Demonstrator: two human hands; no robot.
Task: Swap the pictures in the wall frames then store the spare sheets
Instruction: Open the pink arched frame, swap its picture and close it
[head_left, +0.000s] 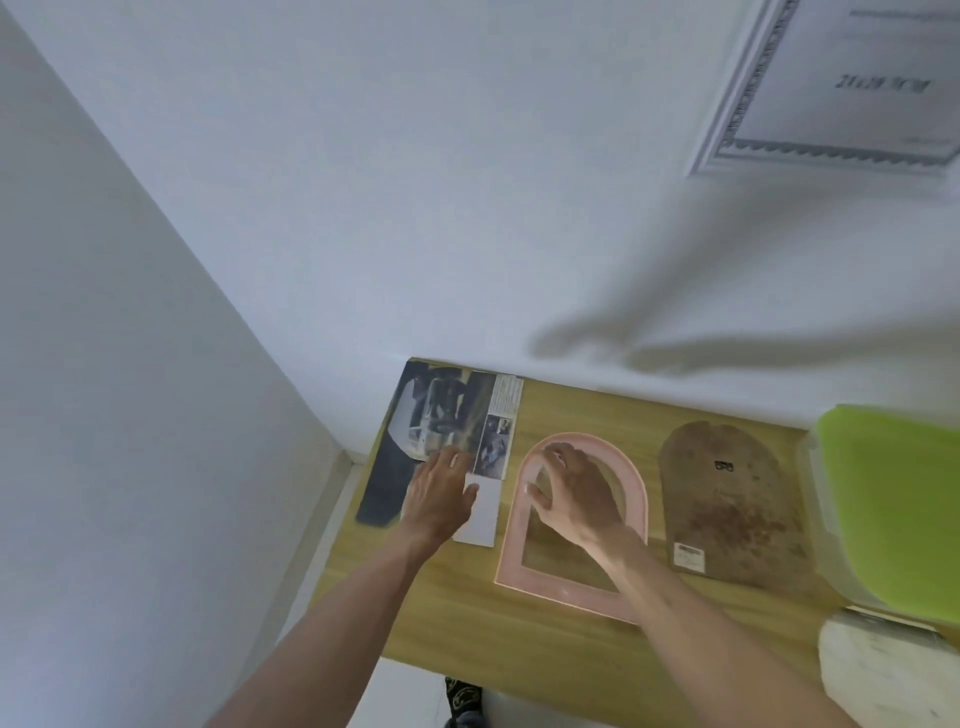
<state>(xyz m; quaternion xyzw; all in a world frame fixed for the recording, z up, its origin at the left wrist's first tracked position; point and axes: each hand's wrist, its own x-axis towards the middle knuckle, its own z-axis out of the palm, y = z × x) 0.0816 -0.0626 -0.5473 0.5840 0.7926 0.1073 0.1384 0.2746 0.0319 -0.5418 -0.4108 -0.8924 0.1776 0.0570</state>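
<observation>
Arched pink frame (571, 582) flat on worktop (519, 639), long axis running away from person; right hand (576, 499) fingers spread on its arch, left hand (439, 493) open, flat on picture sheet (441, 415) just left.

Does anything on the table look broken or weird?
The brown arched backing board right of the pink arched frame looks stained and worn, with reddish blotches. The frame is empty, so bare table shows through it.
</observation>
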